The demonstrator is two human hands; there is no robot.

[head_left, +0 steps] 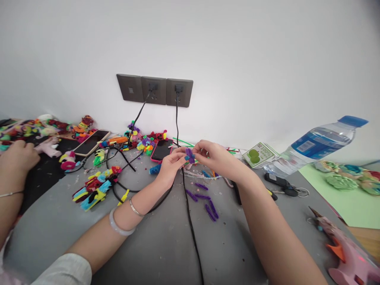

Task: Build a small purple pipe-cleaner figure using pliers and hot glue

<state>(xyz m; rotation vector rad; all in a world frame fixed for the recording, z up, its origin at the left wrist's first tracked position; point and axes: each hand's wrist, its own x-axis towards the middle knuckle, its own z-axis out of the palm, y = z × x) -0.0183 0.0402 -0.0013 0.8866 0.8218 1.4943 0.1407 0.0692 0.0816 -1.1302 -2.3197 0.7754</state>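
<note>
My left hand (pixel 171 163) and my right hand (pixel 214 156) meet over the grey table (pixel 166 241), both pinching a small purple pipe-cleaner piece (pixel 189 154) between the fingertips. The left wrist wears a pale bangle and a thin bracelet. Several short purple pipe-cleaner pieces (pixel 204 201) lie on the table just below my hands. A blue fuzzy piece (pixel 154 169) sits under my left hand.
Two black cables (pixel 190 221) run from wall sockets (pixel 154 90) across the table. Two phones (pixel 162 149) and colourful pipe-cleaner crafts (pixel 95 189) lie left. A water bottle (pixel 317 145), keys (pixel 282 185) and a pink glue gun (pixel 347 253) lie right. Another person's hand (pixel 18 157) rests far left.
</note>
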